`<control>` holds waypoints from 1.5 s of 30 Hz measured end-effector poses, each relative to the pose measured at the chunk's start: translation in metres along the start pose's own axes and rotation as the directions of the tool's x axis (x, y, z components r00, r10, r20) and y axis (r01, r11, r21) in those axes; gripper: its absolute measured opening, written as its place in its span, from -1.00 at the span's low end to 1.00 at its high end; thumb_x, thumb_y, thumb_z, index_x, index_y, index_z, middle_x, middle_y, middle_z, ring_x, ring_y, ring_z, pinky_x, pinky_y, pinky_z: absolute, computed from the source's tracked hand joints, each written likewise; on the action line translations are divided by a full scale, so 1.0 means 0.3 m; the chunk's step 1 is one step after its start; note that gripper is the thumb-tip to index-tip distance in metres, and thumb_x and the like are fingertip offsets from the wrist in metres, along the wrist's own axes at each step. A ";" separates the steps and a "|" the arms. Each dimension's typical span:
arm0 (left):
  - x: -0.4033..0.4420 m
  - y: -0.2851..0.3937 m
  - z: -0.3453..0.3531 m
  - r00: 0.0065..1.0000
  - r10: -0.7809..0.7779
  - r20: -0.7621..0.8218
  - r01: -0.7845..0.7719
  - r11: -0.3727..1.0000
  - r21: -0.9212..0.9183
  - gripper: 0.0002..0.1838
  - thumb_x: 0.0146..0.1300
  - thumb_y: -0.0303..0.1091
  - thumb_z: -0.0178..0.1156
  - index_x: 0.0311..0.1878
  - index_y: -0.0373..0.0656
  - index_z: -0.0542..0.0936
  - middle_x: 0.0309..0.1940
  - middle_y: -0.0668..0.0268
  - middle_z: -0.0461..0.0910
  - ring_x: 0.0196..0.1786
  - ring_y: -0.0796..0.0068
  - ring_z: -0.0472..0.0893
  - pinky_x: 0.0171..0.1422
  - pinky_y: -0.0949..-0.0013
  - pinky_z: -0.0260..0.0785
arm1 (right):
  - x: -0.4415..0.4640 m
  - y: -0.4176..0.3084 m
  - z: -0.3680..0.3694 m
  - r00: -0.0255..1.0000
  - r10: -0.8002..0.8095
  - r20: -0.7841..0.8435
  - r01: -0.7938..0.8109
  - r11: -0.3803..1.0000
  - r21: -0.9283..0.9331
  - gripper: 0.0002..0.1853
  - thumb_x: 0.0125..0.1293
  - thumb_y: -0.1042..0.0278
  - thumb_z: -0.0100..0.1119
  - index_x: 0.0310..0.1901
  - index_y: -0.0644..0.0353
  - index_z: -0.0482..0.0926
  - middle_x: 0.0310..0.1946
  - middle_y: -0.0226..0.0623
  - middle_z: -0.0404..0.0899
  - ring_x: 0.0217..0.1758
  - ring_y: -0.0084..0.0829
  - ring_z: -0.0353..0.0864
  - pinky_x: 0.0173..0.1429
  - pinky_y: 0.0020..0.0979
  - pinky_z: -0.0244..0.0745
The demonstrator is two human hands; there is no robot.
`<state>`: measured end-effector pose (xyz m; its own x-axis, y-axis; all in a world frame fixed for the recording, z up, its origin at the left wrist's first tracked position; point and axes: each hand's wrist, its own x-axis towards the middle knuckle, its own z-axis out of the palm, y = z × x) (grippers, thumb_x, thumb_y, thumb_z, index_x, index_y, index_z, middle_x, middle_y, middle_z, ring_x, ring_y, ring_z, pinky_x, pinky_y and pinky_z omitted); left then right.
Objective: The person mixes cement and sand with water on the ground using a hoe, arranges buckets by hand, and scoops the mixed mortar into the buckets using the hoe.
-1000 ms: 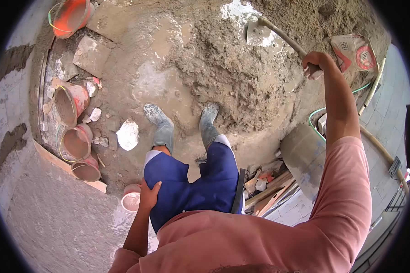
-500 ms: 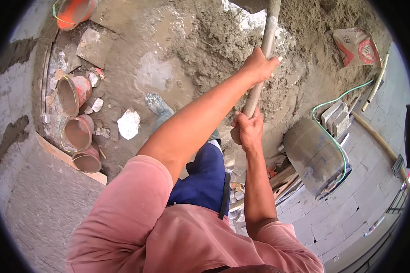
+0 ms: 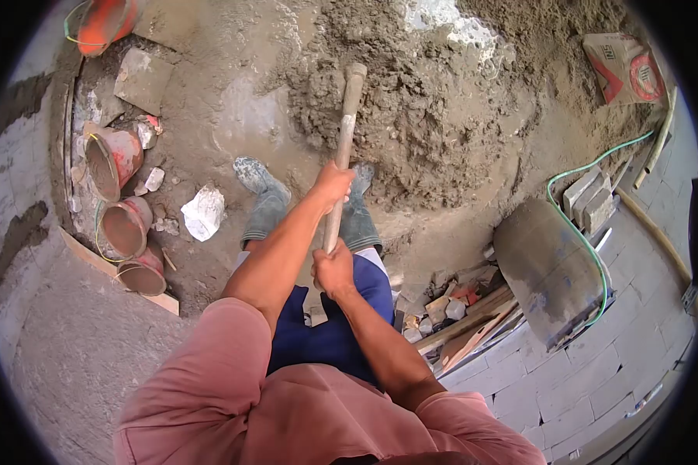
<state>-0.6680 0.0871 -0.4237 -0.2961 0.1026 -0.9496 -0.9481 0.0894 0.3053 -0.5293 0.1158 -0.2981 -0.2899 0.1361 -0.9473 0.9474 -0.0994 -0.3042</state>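
Observation:
Both hands are closed around the wooden handle (image 3: 347,128) of a hoe. My left hand (image 3: 332,186) grips it about midway, over my boots. Nearer my body, my right hand (image 3: 333,267) wraps round the lower part of the handle, above the blue shorts (image 3: 372,287). The far end of the handle lies over a heap of wet grey mortar (image 3: 411,124), and the blade cannot be made out there. My grey rubber boots (image 3: 260,186) stand at the near edge of the heap.
Mortar-stained buckets (image 3: 115,159) line the left side, near a white lump (image 3: 204,212) and a flat slab (image 3: 143,80). A red and white cement bag (image 3: 623,68) lies at the upper right. A grey drum (image 3: 547,271) with a green hose (image 3: 578,217) stands right, near wood scraps (image 3: 481,318).
Both hands now hold the handle; a second ago only one did. Since the last frame, hands and handle have moved left and closer to my body, over the mortar heap.

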 end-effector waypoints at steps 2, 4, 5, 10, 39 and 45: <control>-0.123 0.030 -0.025 0.999 0.028 -0.025 -0.028 1.000 -0.008 -0.73 0.23 -0.38 0.21 -0.06 -0.31 0.47 -0.55 0.31 0.46 -0.58 0.52 0.48 -0.57 0.33 0.39 | -0.022 0.022 -0.002 0.996 -0.087 -0.019 0.085 0.990 -0.112 -0.68 0.21 0.41 0.12 -0.05 0.40 0.41 -0.49 -0.02 0.59 -0.54 -0.18 0.61 -0.43 -0.20 0.49; -0.173 0.181 -0.013 0.989 0.148 -0.001 -0.147 0.987 -0.059 -0.81 0.26 -0.40 0.21 -0.15 -0.18 0.41 -0.54 0.40 0.42 -0.60 0.59 0.41 -0.56 0.37 0.36 | -0.032 0.006 -0.014 0.971 -0.237 -0.032 0.217 0.928 -0.303 -0.64 0.18 0.37 0.18 -0.05 0.39 0.41 -0.44 0.18 0.63 -0.32 0.17 0.71 -0.20 0.01 0.57; -0.201 0.268 -0.004 0.980 0.201 0.002 -0.199 0.975 -0.093 -0.83 0.27 -0.41 0.21 -0.20 -0.11 0.39 -0.54 0.44 0.39 -0.61 0.63 0.37 -0.56 0.38 0.35 | -0.015 -0.076 -0.030 0.944 -0.326 -0.053 0.297 0.908 -0.294 -0.63 0.17 0.36 0.18 -0.04 0.39 0.41 -0.38 0.25 0.63 -0.22 0.25 0.68 -0.12 0.04 0.55; 0.115 0.824 0.142 0.862 0.506 0.039 -0.503 0.862 -0.063 -0.80 0.29 -0.37 0.21 -0.15 -0.25 0.44 -0.49 0.35 0.48 -0.54 0.59 0.48 -0.53 0.40 0.43 | 0.351 -0.631 -0.151 0.772 -0.627 -0.105 0.559 0.748 -0.359 -0.67 0.17 0.39 0.17 -0.09 0.39 0.41 -0.43 0.15 0.62 -0.35 0.17 0.67 -0.18 0.00 0.54; 0.288 0.456 -0.205 0.961 0.159 -0.225 -0.046 0.898 0.438 -0.46 0.21 -0.46 0.19 0.22 -0.60 0.44 -0.08 -0.22 0.67 -0.19 0.17 0.77 -0.21 0.17 0.63 | 0.477 -0.510 0.036 0.836 -0.051 0.547 -0.230 0.872 0.433 -0.92 0.32 0.51 0.09 -0.22 0.20 0.38 -0.50 -0.34 0.43 -0.56 -0.42 0.48 -0.41 -0.20 0.60; -0.069 0.125 0.098 0.990 0.139 0.010 -0.139 0.989 -0.058 -0.51 0.24 -0.43 0.25 0.08 -0.40 0.21 -0.42 0.18 0.45 -0.55 0.39 0.53 -0.54 0.22 0.43 | 0.046 -0.328 -0.272 0.925 0.020 0.379 -0.144 0.943 0.301 -0.84 0.32 0.54 0.09 -0.15 0.21 0.32 -0.49 -0.30 0.42 -0.56 -0.40 0.50 -0.42 -0.23 0.57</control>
<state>-0.6938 0.1175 -0.3905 -0.4241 0.1243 -0.8970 -0.9030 0.0168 0.4293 -0.6154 0.2080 -0.2730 -0.3003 -0.2494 -0.9207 0.8942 -0.4097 -0.1806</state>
